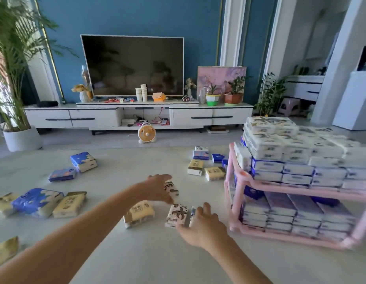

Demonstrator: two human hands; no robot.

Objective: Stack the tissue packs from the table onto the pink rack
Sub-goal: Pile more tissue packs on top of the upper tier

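Observation:
Several tissue packs lie scattered on the white table (137,253). My left hand (157,187) reaches over a white pack with brown print (172,189), fingers on its far side and thumb on its near side. A second brown-print pack (177,215) lies just below it, next to a narrow pack standing on edge (192,214). My right hand (200,224) has its fingers spread, with the fingertips at the narrow pack. A yellow pack (139,214) lies to the left of these. The pink rack (237,226) stands at the right, both shelves and the top stacked with packs.
Blue and yellow packs (38,201) lie at the table's left, and more (83,160) lie further back. A small cluster of packs (204,165) sits beside the rack's far corner. Beyond the table are a small fan (146,133) on the floor and a TV cabinet (137,115).

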